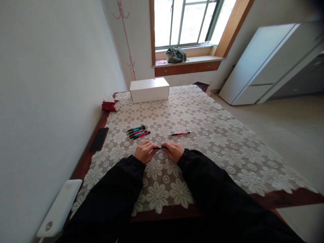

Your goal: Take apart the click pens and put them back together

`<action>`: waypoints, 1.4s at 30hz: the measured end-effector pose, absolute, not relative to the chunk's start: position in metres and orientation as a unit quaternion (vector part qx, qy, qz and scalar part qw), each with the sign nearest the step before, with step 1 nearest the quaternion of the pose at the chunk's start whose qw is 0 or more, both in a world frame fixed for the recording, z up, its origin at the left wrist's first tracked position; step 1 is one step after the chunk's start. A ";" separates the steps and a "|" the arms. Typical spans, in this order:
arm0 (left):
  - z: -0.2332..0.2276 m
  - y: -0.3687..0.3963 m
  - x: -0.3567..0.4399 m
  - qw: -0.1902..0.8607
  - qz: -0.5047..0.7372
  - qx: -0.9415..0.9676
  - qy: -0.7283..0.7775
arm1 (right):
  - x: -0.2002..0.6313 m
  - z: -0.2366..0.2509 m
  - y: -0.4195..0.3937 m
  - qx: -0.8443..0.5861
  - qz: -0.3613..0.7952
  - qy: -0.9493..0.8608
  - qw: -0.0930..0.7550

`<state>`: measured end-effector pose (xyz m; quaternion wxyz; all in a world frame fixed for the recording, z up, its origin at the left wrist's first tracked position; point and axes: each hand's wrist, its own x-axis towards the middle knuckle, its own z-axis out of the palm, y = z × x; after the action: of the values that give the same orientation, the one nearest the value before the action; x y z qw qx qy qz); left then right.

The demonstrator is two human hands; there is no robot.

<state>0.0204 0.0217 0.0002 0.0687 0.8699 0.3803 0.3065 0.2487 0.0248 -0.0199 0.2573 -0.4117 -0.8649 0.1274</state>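
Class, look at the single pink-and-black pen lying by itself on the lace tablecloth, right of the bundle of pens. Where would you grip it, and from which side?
Probably pinch the lone pen at mid-barrel, coming straight down from above. It lies flat and almost crosswise on the tablecloth, apart from the pen bundle, with bare cloth on both long sides for fingertips. The right hand is nearest, though both hands now hold a teal pen.

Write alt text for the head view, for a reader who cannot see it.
Two hands, the left hand and right hand, hold a teal pen between them over a floral lace tablecloth. Beyond them lie a bundle of pens, a single red pen, a black phone and a white box.
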 end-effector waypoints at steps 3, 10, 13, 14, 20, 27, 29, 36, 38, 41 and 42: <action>0.001 0.021 0.021 0.065 0.317 0.868 0.377 | 0.248 -0.018 0.023 -0.422 0.124 -0.862 0.252; 0.001 0.021 0.021 0.071 0.322 0.863 0.382 | 0.247 -0.017 0.023 -0.431 0.120 -0.863 0.236; 0.001 0.021 0.021 0.075 0.324 0.859 0.389 | 0.247 -0.016 0.022 -0.441 0.116 -0.858 0.235; 0.001 0.021 0.021 0.076 0.325 0.858 0.391 | 0.248 -0.016 0.022 -0.443 0.115 -0.857 0.237; 0.001 0.021 0.021 0.073 0.337 0.853 0.391 | 0.249 -0.014 0.023 -0.437 0.103 -0.858 0.248; 0.002 0.020 0.022 0.067 0.343 0.845 0.404 | 0.249 -0.015 0.025 -0.440 0.072 -0.861 0.246; 0.002 0.020 0.022 0.064 0.349 0.842 0.407 | 0.249 -0.015 0.025 -0.435 0.069 -0.859 0.261; 0.000 0.022 0.021 0.059 0.349 0.839 0.413 | 0.251 -0.012 0.027 -0.431 0.067 -0.863 0.257; 0.000 0.022 0.021 0.061 0.349 0.840 0.410 | 0.251 -0.012 0.027 -0.425 0.064 -0.870 0.242; 0.000 0.023 0.021 0.070 0.349 0.843 0.403 | 0.252 -0.012 0.027 -0.432 0.062 -0.869 0.232; 0.000 0.023 0.021 0.073 0.352 0.841 0.405 | 0.252 -0.012 0.027 -0.434 0.063 -0.867 0.236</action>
<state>0.0205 0.0227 0.0003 0.0727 0.8410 0.4046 0.3519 0.2517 0.0272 -0.0122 0.2357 -0.4338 -0.8674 0.0629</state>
